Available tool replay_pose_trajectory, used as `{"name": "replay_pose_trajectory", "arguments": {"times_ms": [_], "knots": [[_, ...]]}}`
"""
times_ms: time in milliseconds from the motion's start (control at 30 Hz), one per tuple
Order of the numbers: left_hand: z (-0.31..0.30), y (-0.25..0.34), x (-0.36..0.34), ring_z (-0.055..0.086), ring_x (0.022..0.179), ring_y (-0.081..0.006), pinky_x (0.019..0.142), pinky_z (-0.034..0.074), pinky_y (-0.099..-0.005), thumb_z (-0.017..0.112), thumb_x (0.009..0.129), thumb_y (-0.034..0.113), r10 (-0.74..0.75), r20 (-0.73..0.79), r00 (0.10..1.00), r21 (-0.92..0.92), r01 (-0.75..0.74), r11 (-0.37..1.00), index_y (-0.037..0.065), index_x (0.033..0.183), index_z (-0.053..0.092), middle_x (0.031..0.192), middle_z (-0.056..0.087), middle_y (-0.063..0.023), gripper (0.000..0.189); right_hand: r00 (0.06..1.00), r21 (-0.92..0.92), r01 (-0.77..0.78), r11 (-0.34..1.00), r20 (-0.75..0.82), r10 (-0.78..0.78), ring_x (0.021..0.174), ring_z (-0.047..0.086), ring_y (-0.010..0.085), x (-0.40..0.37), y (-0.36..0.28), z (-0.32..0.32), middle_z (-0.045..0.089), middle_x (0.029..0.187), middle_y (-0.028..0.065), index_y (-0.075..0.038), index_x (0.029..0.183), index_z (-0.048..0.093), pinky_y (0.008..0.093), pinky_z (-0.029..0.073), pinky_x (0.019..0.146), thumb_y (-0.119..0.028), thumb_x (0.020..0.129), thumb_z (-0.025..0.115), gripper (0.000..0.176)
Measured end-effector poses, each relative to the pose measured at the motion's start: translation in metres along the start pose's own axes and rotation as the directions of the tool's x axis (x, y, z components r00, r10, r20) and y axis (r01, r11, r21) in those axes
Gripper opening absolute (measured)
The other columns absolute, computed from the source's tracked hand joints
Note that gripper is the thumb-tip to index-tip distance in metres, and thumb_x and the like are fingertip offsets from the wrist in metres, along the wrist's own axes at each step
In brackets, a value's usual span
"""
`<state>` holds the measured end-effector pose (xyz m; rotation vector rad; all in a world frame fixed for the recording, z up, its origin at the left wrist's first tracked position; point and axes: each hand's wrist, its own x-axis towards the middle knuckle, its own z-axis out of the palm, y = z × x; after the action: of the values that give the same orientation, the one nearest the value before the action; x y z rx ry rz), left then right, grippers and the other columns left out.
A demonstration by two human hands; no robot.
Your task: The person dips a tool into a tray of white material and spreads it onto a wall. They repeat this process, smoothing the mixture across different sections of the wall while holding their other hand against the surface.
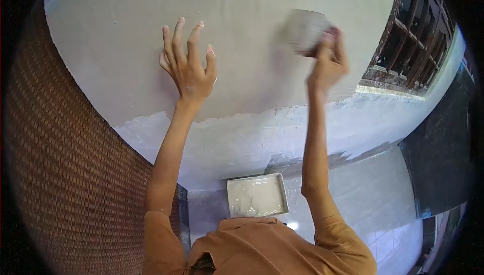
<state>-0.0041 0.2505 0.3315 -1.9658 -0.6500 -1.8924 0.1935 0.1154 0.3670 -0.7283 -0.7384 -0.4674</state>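
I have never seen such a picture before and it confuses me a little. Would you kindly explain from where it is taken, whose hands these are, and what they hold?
There is no machine here: these are a person's bare hands. The one picture comes from a camera worn on that person's head, looking forward and down, so the brown shirt at the bottom is their own. The dark curved border frames a wide, bent view.

The left hand is empty, fingers spread before the wall; I cannot tell whether it touches. The right hand holds a flat tool, blurred, at the wall. Below, a tray holds a pale, wet-looking paste. A barred window is at the right.
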Motion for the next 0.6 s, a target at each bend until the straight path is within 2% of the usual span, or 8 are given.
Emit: {"name": "replay_pose_trajectory", "arguments": {"times_ms": [33,100,133,233,300,400,467,600], "knots": [[0.001,0.002,0.000,0.019,0.143,-0.0373,0.108,0.017,-0.0561,0.056,0.088,0.025,0.006,0.010,1.000,-0.011,-0.006,1.000,0.019,0.138,0.047,0.150,0.034,-0.0087,0.051,0.990,-0.119,-0.025,0.993,0.137,0.041,0.080,0.064,0.0092,-0.015,0.000,0.007,0.070,0.082,0.0057,0.001,0.121,0.063,0.0243,0.053,0.067,-0.008,0.092,0.061,0.030],[0.003,0.004,0.004,0.019,0.143,-0.0373,0.108,0.017,-0.0562,0.057,0.087,0.026,0.001,0.011,1.000,-0.005,-0.001,1.000,0.019,0.138,0.047,0.150,0.034,-0.0089,0.052,0.940,-0.015,-0.049,0.999,0.336,0.052,0.087,0.062,0.0079,-0.046,0.002,0.027,0.069,0.106,0.0112,0.004,0.123,0.062,0.0216,0.050,0.075,-0.009,0.092,0.064,0.033],[0.004,0.006,0.004,0.019,0.143,-0.0373,0.108,0.017,-0.0562,0.057,0.087,0.026,0.004,0.011,1.000,-0.008,-0.004,1.000,0.019,0.138,0.047,0.150,0.034,-0.0089,0.052,0.948,-0.020,0.134,0.991,0.293,-0.123,0.078,0.063,0.0082,-0.045,0.019,0.031,0.070,0.082,0.0058,0.001,0.120,0.064,0.0234,0.052,0.065,-0.009,0.092,0.063,0.030],[0.000,0.000,-0.001,0.019,0.143,-0.0376,0.107,0.018,-0.0565,0.056,0.088,0.027,0.005,-0.005,1.000,0.004,-0.005,1.000,0.019,0.138,0.047,0.150,0.034,-0.0090,0.052,0.995,-0.250,-0.054,0.967,0.068,0.073,0.082,0.065,0.0099,-0.006,0.037,-0.023,0.071,0.091,0.0091,0.002,0.121,0.063,0.0228,0.052,0.066,-0.009,0.092,0.063,0.031],[-0.005,-0.004,-0.005,0.019,0.143,-0.0380,0.106,0.019,-0.0569,0.056,0.088,0.027,-0.008,0.009,1.000,0.033,0.007,0.999,0.019,0.138,0.046,0.150,0.034,-0.0093,0.052,0.993,0.025,-0.052,0.998,-0.109,0.054,0.083,0.065,0.0111,0.006,0.017,-0.042,0.070,0.099,0.0106,0.002,0.123,0.062,0.0224,0.052,0.063,-0.010,0.093,0.061,0.032],[0.000,-0.003,-0.005,0.019,0.143,-0.0384,0.106,0.019,-0.0567,0.056,0.088,0.027,-0.051,-0.006,0.999,0.015,0.051,0.999,0.019,0.138,0.046,0.150,0.034,-0.0098,0.052,0.992,0.047,-0.075,0.996,-0.102,0.080,0.079,0.064,0.0109,-0.006,0.016,-0.029,0.069,0.105,0.0117,0.002,0.125,0.061,0.0238,0.052,0.061,-0.011,0.095,0.060,0.032],[0.003,0.002,0.000,0.019,0.143,-0.0385,0.107,0.019,-0.0566,0.056,0.088,0.027,-0.048,0.000,0.999,-0.002,0.048,0.999,0.019,0.138,0.046,0.150,0.034,-0.0101,0.052,0.987,-0.143,-0.007,0.990,0.157,0.030,0.071,0.061,0.0102,-0.034,0.019,-0.003,0.072,0.093,0.0091,0.000,0.125,0.062,0.0243,0.049,0.064,-0.017,0.094,0.063,0.035],[0.006,0.013,0.005,0.019,0.143,-0.0387,0.108,0.018,-0.0564,0.056,0.088,0.028,-0.014,-0.002,1.000,-0.024,0.014,1.000,0.019,0.138,0.047,0.150,0.034,-0.0106,0.052,0.971,-0.225,-0.083,0.971,0.201,0.130,0.064,0.051,0.0076,-0.040,0.027,0.005,0.068,0.083,0.0026,0.001,0.126,0.061,0.0254,0.044,0.058,-0.019,0.094,0.064,0.038]]}}
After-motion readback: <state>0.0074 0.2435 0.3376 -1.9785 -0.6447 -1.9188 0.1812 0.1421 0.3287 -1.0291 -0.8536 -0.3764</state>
